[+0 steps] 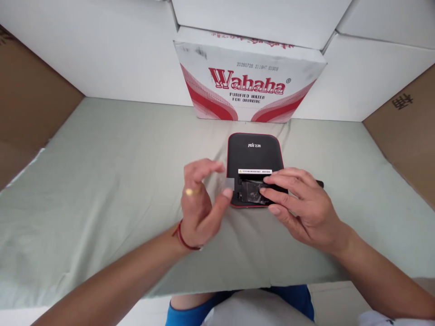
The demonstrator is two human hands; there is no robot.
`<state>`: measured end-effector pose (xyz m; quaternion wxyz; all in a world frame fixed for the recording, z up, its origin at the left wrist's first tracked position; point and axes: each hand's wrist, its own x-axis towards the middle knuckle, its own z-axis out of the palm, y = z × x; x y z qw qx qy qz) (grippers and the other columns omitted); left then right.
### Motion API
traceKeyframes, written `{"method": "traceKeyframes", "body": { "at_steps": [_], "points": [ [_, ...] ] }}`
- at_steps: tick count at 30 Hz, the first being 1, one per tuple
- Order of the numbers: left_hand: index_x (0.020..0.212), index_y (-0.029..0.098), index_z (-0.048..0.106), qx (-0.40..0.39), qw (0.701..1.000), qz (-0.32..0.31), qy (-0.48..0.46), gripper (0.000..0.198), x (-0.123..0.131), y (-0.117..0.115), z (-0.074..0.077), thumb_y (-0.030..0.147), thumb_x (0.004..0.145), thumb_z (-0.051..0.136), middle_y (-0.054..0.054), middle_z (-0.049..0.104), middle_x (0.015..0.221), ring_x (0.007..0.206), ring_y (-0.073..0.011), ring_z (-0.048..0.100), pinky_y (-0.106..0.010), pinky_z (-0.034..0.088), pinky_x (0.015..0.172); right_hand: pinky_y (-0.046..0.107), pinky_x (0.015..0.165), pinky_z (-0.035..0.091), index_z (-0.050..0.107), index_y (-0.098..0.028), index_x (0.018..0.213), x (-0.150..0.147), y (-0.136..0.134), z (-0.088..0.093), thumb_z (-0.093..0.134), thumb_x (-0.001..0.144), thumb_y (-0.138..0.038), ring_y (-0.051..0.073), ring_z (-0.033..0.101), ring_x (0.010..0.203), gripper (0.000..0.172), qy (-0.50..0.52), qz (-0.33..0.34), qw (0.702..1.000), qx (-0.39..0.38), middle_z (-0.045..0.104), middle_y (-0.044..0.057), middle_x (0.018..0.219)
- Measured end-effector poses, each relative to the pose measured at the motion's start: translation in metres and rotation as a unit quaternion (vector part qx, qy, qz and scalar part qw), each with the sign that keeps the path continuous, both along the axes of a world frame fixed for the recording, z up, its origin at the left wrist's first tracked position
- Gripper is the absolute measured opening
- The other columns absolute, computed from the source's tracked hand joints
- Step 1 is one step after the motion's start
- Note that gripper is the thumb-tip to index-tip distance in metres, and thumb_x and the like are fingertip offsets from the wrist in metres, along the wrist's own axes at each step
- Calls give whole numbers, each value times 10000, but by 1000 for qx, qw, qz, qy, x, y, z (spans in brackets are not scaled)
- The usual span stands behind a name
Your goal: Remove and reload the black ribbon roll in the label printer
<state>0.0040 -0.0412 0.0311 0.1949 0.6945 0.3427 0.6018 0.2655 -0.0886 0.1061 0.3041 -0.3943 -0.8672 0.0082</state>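
On the cloth lies a flat black device with a thin red edge, rounded corners and white lettering. Its near part has a recess, where a dark, shiny rectangular piece sits. My right hand rests over the recess, two fingertips on the dark piece and the thumb at the device's near edge. A small translucent grey tab sticks out at the device's left edge. Beside it is my left hand, thumb and fingers apart, the thumb tip close to the tab; contact is unclear.
Behind the device stands a white and red Wahaha carton against stacked white boxes. Brown cardboard panels flank both sides. A short black end pokes out beyond my right hand. The greenish cloth has wrinkles.
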Motion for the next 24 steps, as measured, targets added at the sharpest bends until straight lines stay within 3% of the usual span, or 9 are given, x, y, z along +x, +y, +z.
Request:
{"method": "traceKeyframes", "body": {
  "at_steps": [2,5,8,11,16,20,22,24],
  "points": [
    [1557,406,612,-81,994,-52,-59,592,-5,14,-8,451,1003,815,-46,663,1470,1402,-304,651,-525,512,1242,482,973,648,847,-167,1264,4,-3,-5,649,1167,-273,299,745,1157,245,14,7,1000,26,835,158,1201],
    [1629,488,537,-205,961,-152,-102,849,-9,32,-21,532,872,918,-7,534,1755,1710,-376,447,-612,366,1411,466,934,621,830,-151,1287,8,-5,-11,646,1161,-240,282,697,1103,240,16,12,999,48,793,151,1161],
    [1712,558,430,-291,918,-224,-149,1039,-10,40,-30,485,811,943,41,406,1899,1844,-385,247,-639,219,1502,465,930,619,818,-155,1292,9,-7,-14,631,1158,-213,286,689,1124,237,16,15,998,56,801,158,1194],
    [1754,593,362,-342,882,-263,-192,1157,-8,41,-33,394,774,943,73,376,1928,1881,-366,164,-640,140,1543,472,946,637,816,-159,1296,8,-9,-15,628,1146,-195,296,713,1155,243,17,19,997,68,829,165,1244],
    [1757,614,343,-368,851,-305,-219,1131,-4,38,-34,334,807,889,108,348,1943,1898,-330,107,-655,138,1554,468,1062,675,823,-124,1292,5,-8,-14,676,1102,-148,306,768,1238,242,3,36,995,90,885,166,1271],
    [1736,579,396,-357,848,-316,-231,1054,2,37,-38,363,837,902,93,339,1948,1890,-324,130,-623,148,1554,424,959,723,817,-119,1241,2,-3,-5,671,1111,-147,286,846,1158,197,16,84,994,69,898,194,1259],
    [1704,516,467,-339,853,-315,-240,968,5,36,-42,425,851,917,48,381,1932,1871,-338,195,-613,159,1550,394,918,717,821,-171,1171,-2,4,7,642,1149,-182,259,871,1080,181,30,63,997,33,909,165,1215],
    [1659,461,526,-319,862,-307,-248,883,8,36,-46,494,869,919,11,431,1903,1844,-350,263,-608,183,1543,356,895,688,825,-214,1128,-9,20,22,595,1189,-229,226,877,1006,239,23,-7,999,-33,916,107,1144]
  ]
}}
